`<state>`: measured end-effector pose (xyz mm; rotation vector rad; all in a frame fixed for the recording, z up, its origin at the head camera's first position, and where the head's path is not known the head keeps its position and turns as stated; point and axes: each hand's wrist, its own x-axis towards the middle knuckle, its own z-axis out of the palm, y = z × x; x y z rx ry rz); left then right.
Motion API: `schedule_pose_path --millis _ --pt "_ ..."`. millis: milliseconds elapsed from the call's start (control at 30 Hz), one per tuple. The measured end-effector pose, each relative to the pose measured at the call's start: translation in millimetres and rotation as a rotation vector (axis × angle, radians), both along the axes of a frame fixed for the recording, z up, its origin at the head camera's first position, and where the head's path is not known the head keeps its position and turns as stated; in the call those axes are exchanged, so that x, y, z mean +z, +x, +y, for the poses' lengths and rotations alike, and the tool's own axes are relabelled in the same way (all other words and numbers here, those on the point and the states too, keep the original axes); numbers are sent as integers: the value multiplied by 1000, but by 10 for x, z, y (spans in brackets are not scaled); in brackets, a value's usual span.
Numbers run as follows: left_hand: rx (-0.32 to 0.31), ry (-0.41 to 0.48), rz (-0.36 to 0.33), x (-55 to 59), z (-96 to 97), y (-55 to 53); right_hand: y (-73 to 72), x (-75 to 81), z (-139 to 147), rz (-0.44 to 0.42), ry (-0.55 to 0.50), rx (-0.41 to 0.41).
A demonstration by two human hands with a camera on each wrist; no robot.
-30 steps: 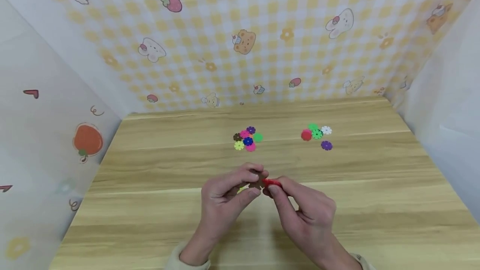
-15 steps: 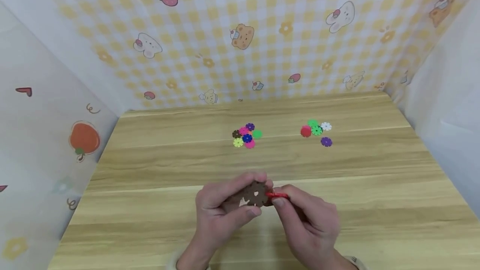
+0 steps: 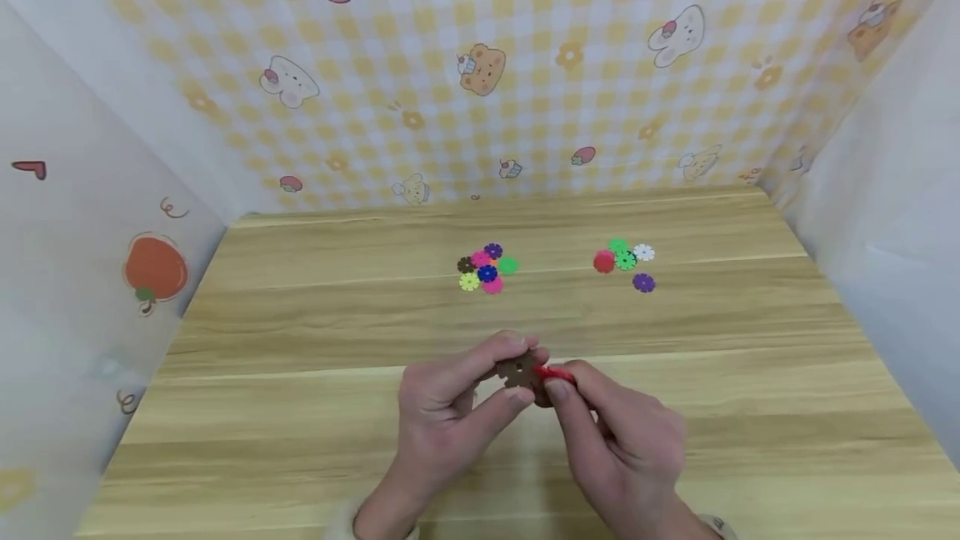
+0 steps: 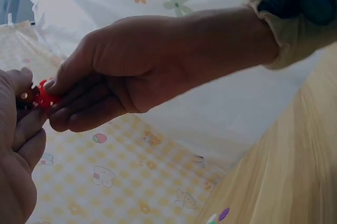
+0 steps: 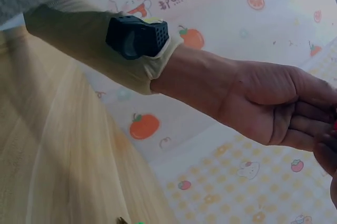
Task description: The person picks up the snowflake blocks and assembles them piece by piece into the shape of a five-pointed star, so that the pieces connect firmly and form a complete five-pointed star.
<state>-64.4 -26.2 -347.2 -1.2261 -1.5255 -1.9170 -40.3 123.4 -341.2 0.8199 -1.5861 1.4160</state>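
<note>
My left hand [image 3: 457, 407] pinches a brown notched disc [image 3: 516, 370] between thumb and fingers, above the near middle of the table. A red notched disc [image 3: 557, 373], seen nearly edge-on, is pinched by my right hand [image 3: 626, 432]. The red disc's edge meets the brown one; how deep their slots engage cannot be told. In the left wrist view the red disc [image 4: 45, 97] lies between both hands' fingertips, beside brown material [image 4: 26, 97]. The right wrist view cuts off most of what the hands hold.
Farther back on the wooden table [image 3: 300, 323] lies a cluster of several coloured notched discs, among them a blue disc [image 3: 487, 273]. To its right is a second group, with a purple disc [image 3: 643, 282] and a white disc [image 3: 643, 252]. A checked cloth [image 3: 420, 82] hangs behind.
Both hands dipped toward me, then rose slightly, keeping the brown and red discs together. The brown disc turned, and its face shows more than a second ago. The head view shifted a little.
</note>
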Motion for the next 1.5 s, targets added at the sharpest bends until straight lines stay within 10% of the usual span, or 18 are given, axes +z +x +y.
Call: schedule_pose_path --millis 233,533,733,1100,1267,1500 --pt "12 -18 -66 0 21 32 -3 -39 18 -66 31 43" --pt "-2 -113 -145 8 -160 52 -32 10 -40 111 146 -64" --pt "-25 -142 -157 58 -190 40 -30 25 -59 -13 78 79" --pt "-7 -65 -404 -34 -293 161 -4 -15 -140 -164 43 198" --pt "-81 17 -360 -23 -323 171 -36 -36 -134 -204 -45 375" --pt "-101 75 -184 45 -265 147 -85 11 -92 -33 5 253"
